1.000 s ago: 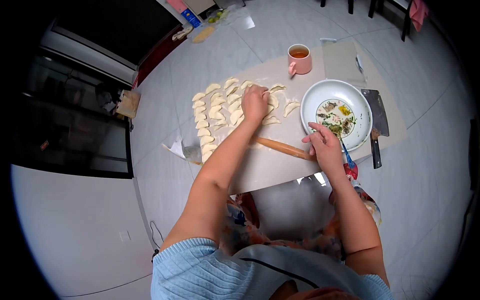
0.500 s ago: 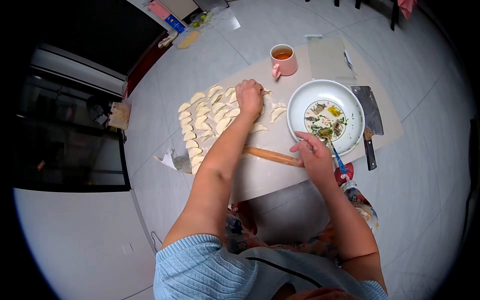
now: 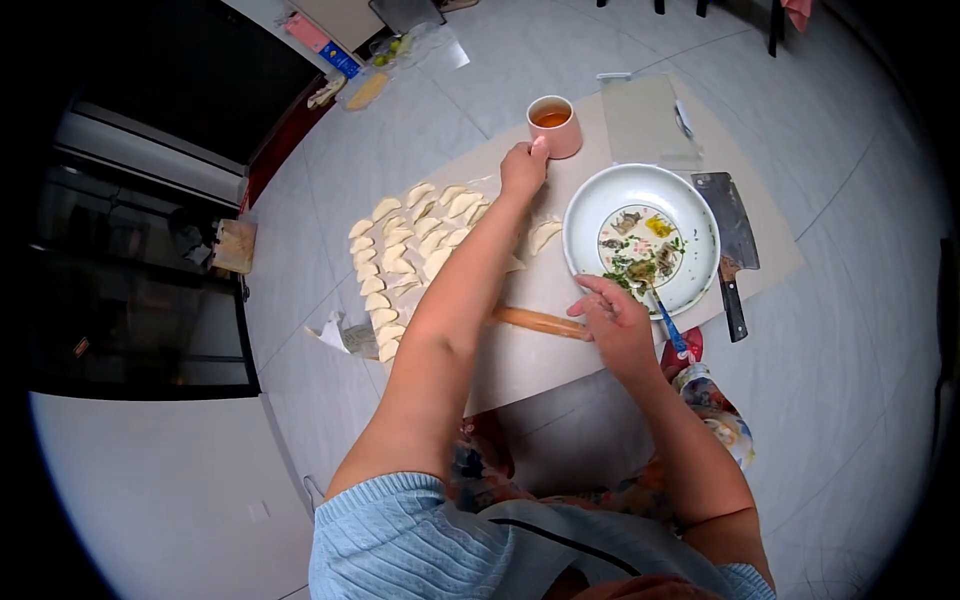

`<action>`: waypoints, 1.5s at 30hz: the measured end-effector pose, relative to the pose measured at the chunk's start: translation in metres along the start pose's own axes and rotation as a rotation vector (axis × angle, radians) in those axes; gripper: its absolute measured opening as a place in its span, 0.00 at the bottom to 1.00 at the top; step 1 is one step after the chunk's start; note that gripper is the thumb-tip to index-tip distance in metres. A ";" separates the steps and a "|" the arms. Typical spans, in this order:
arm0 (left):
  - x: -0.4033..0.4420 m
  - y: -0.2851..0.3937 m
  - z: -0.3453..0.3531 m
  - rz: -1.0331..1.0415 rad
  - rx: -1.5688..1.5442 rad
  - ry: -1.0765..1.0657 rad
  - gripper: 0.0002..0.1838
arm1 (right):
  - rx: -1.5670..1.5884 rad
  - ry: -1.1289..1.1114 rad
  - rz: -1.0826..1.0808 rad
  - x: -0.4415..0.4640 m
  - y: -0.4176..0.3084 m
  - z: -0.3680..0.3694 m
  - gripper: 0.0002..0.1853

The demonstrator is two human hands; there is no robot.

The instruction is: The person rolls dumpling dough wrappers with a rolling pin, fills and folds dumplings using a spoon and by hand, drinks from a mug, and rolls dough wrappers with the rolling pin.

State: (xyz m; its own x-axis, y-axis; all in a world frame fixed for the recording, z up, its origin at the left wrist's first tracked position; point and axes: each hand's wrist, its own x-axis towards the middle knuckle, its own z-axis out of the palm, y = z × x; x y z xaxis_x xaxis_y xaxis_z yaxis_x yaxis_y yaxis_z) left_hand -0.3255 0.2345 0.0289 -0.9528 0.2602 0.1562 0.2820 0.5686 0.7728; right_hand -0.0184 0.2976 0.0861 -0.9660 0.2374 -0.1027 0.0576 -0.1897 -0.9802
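My left hand (image 3: 523, 172) has its fingers closed at the handle of a pink mug (image 3: 566, 138) that holds amber liquid. Rows of pale folded dumplings (image 3: 397, 237) lie to the left, partly hidden behind my left forearm. My right hand (image 3: 615, 322) hovers or rests at the right end of a wooden rolling pin (image 3: 540, 321), fingers stretched and apart near the bowl's lower rim; contact with the pin is unclear. In the white bowl (image 3: 590, 208) are remains of green-flecked filling and a spoon with a blue handle (image 3: 668, 325).
Right of the bowl, a cleaver (image 3: 728, 235) lies on the beige board (image 3: 770, 250). A translucent rectangular sheet or lid (image 3: 655, 120) is behind the bowl. One dumpling (image 3: 544, 236) sits apart beside the bowl. Bags and fruit (image 3: 385, 55) are on the floor at the back.
My left hand has moved from the dumplings back and right to the mug's handle. My right hand stays near the rolling pin's end. The whole view has shifted slightly.
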 end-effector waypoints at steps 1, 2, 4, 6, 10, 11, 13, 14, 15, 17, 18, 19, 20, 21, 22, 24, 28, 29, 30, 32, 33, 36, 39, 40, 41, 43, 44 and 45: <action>0.005 0.008 0.002 -0.222 -0.217 -0.061 0.21 | 0.014 0.010 -0.006 0.000 0.000 0.000 0.17; 0.008 0.014 0.004 -0.444 -0.432 -0.123 0.21 | 0.012 0.014 -0.008 0.000 -0.002 0.000 0.17; 0.014 0.011 0.010 -0.507 -0.573 -0.138 0.20 | 0.015 0.020 0.027 0.000 -0.009 0.000 0.17; 0.016 0.002 0.015 -0.569 -0.710 -0.149 0.21 | 0.011 0.021 0.019 0.000 -0.008 -0.002 0.17; 0.011 -0.002 0.024 -0.464 -0.783 -0.037 0.17 | 0.009 0.033 0.011 0.002 -0.008 -0.005 0.16; 0.006 0.000 0.025 -0.433 -0.747 0.004 0.17 | 0.009 0.037 0.005 0.003 -0.008 -0.005 0.16; -0.005 0.009 0.017 -0.363 -0.729 0.022 0.17 | -0.003 0.036 0.046 0.004 -0.006 -0.006 0.17; -0.011 0.014 0.010 -0.298 -0.709 0.045 0.17 | 0.000 0.037 0.039 0.004 -0.004 -0.007 0.17; -0.019 0.025 -0.001 -0.290 -0.706 0.048 0.17 | -0.009 0.039 0.027 0.004 -0.002 -0.007 0.17; -0.042 0.060 -0.030 -0.216 -0.715 0.038 0.16 | -0.018 0.036 0.008 0.005 0.000 -0.007 0.17; -0.053 0.074 -0.044 -0.209 -0.715 0.044 0.16 | -0.046 0.036 0.006 0.004 0.000 -0.007 0.17; -0.065 0.087 -0.058 -0.188 -0.731 0.033 0.16 | -0.077 0.037 0.004 0.004 0.001 -0.007 0.17; -0.077 0.102 -0.071 -0.165 -0.749 0.021 0.16 | -0.080 0.032 -0.004 0.004 0.001 -0.007 0.17; -0.091 0.119 -0.085 -0.143 -0.760 0.018 0.16 | -0.098 0.017 -0.006 0.003 0.002 -0.006 0.17; -0.104 0.132 -0.097 -0.139 -0.761 0.025 0.16 | -0.116 0.000 -0.007 0.003 0.004 -0.006 0.17; -0.132 0.158 -0.124 -0.053 -0.781 -0.050 0.16 | -0.109 0.003 -0.014 0.001 0.005 -0.003 0.17; -0.189 0.204 -0.166 0.020 -0.785 -0.047 0.17 | -0.150 0.008 -0.007 0.002 0.010 -0.001 0.16; -0.199 0.207 -0.176 0.090 -0.795 -0.122 0.19 | -0.153 0.007 -0.014 0.003 0.010 -0.002 0.16; -0.211 0.212 -0.186 0.162 -0.805 -0.195 0.21 | -0.190 0.000 -0.025 0.002 0.007 -0.001 0.16; -0.235 0.232 -0.200 0.193 -0.809 -0.205 0.22 | -0.229 -0.007 -0.042 0.005 0.008 -0.005 0.15; -0.248 0.243 -0.209 0.217 -0.812 -0.216 0.22 | -0.438 -0.056 -0.105 0.005 0.009 -0.008 0.15; -0.279 0.267 -0.226 0.257 -0.774 -0.223 0.23 | -0.763 0.191 -0.843 0.018 0.042 -0.008 0.13; -0.293 0.277 -0.230 0.461 -0.690 -0.168 0.21 | -0.753 0.147 -0.727 0.026 0.052 -0.016 0.13; -0.299 0.281 -0.233 0.528 -0.663 -0.147 0.21 | -0.729 0.113 -0.624 0.028 0.054 -0.015 0.13; -0.303 0.286 -0.237 0.580 -0.658 -0.187 0.20 | -0.699 0.094 -0.536 0.031 0.056 -0.014 0.14; -0.308 0.294 -0.245 0.679 -0.647 -0.247 0.19 | -0.618 0.076 -0.396 0.023 0.054 -0.015 0.14; -0.310 0.299 -0.249 0.728 -0.643 -0.277 0.18 | -0.566 0.064 -0.321 0.023 0.054 -0.014 0.14; -0.314 0.303 -0.251 0.782 -0.643 -0.298 0.17 | -0.507 0.056 -0.245 0.021 0.050 -0.011 0.14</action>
State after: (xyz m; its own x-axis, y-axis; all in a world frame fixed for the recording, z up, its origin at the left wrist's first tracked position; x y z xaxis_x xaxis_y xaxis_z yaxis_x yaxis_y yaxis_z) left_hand 0.0310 0.1295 0.3686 -0.4409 0.6068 0.6614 0.6097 -0.3383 0.7168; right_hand -0.0327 0.3038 0.0333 -0.9522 0.2698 0.1430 -0.0395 0.3556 -0.9338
